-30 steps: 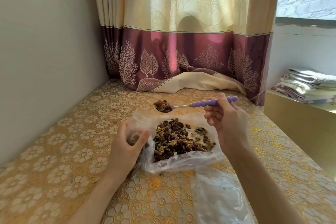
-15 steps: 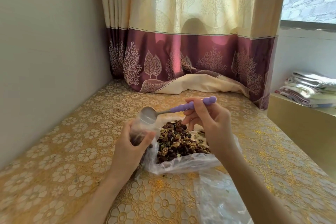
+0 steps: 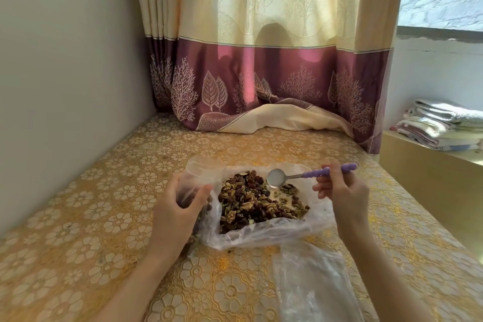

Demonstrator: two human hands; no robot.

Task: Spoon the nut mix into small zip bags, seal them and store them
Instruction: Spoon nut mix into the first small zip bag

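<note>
Head: 2 hands, 1 spoon (image 3: 277, 178), 1 nut mix (image 3: 256, 201).

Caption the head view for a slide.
Right hand brings empty spoon to nut mix; left hand holds small bag.

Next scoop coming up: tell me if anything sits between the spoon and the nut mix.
Nothing visible does. The right hand holds the spoon, empty bowl right above the far edge of the nut mix, which lies uncovered in the open plastic bag. The left hand holds the small zip bag off to the left.
</note>
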